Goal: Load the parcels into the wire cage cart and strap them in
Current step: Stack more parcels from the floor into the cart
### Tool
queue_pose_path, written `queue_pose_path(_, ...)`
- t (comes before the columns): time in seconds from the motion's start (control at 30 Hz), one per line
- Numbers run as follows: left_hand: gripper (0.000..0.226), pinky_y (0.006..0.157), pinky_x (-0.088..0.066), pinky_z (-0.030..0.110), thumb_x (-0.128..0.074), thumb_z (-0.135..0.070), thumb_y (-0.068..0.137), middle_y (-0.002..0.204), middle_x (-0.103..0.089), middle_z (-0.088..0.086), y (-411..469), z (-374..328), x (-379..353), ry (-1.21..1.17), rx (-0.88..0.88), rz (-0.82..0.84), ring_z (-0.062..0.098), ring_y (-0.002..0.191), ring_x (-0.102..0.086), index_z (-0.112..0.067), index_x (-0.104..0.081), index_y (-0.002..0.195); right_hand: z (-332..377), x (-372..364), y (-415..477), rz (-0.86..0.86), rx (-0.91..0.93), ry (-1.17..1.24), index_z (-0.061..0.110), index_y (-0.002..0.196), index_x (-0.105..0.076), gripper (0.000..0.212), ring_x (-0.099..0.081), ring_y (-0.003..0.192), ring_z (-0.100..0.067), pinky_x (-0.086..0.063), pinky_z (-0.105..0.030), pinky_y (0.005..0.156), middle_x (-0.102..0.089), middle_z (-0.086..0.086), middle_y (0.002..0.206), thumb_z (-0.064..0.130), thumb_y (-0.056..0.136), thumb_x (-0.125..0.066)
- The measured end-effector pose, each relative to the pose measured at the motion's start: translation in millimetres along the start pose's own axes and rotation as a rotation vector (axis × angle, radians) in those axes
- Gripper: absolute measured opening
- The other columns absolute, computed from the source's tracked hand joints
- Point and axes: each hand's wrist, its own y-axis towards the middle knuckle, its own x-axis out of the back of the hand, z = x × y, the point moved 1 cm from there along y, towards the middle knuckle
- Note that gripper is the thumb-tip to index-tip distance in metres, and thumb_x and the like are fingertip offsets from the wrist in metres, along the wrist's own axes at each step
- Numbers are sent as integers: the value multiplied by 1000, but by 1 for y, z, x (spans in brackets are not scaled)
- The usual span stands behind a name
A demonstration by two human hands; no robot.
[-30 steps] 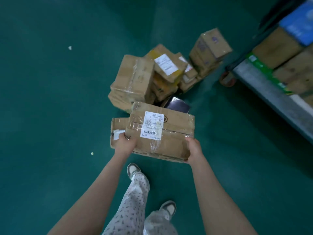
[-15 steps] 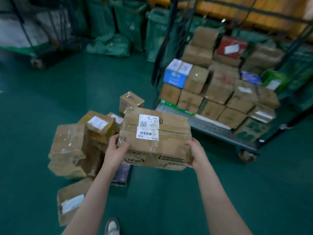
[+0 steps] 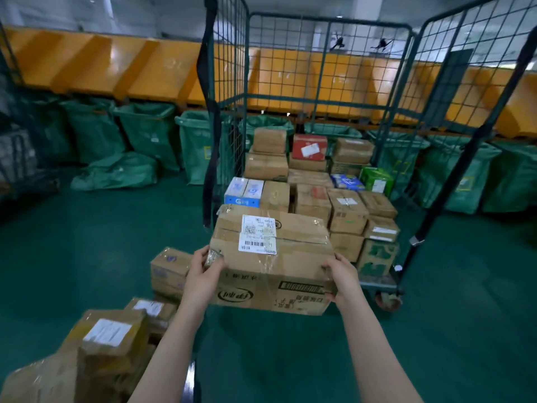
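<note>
green floor point(image 3: 87, 257), orange chutes point(image 3: 139, 68) across the top, wire cage cart point(image 3: 319, 96) upper right. mid-frame, a taped brown parcel point(image 3: 273, 266) with white label, left grip point(image 3: 203, 274) and right grip point(image 3: 344, 276) clasping its sides.

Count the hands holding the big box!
2. The left hand grips the box at its near left corner; the right hand grips its near right corner.

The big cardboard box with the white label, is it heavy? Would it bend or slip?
Probably fairly heavy: the cardboard box is gripped by both the left hand and the right hand. It looks stiff, as its edges run straight with nothing underneath. The shiny clear tape might feel a little slippery.
</note>
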Motion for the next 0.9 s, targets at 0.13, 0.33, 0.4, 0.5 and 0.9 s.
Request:
queue_pose_path(0.13, 39, 81, -41, 35, -53, -21, 92, 115, -52, 3, 35, -13, -5, 18, -6, 41, 23, 103, -51, -25, -41, 130, 9, -14, 16, -73, 31, 68, 17, 139, -43, 47, -46, 74, -12, -35, -27, 54, -54, -4, 99, 6, 94, -46)
queue_pose_path(0.33, 41, 80, -42, 36, -52, -24, 93, 119, -52, 1, 80, -25, -34, 54, -23, 121, 23, 103, -51, -26, -41, 133, 23, -13, 53, -155, 65, 88, 19, 141, -42, 48, -46, 75, -10, -34, -26, 54, -53, -5, 111, 8, 94, -45)
queue_pose_path(0.4, 43, 79, -41, 34, -51, -24, 94, 118, -51, 0, 93, -26, -49, 65, -22, 135, 21, 103, -51, -25, -40, 135, 28, -9, 69, -180, 65, 97, 20, 141, -42, 49, -46, 75, -9, -34, -27, 54, -53, -5, 112, 8, 94, -45)
queue_pose_path(0.5, 43, 81, -43, 36, -51, -25, 93, 122, -52, 2, 116, -25, -77, 67, -5, 158, 22, 106, -51, -26, -40, 135, 38, 2, 101, -197, 67, 98, 19, 141, -43, 50, -46, 76, -10, -35, -27, 55, -53, -5, 113, 7, 93, -45)
queue_pose_path(0.9, 45, 94, -46, 47, -53, -21, 93, 122, -49, 3, 198, -32, -228, 21, 61, 150, 24, 105, -49, -22, -39, 136, 109, 62, 248, -199, 70, 52, 15, 142, -42, 51, -49, 80, -16, -39, -27, 55, -53, -8, 121, 5, 92, -46)
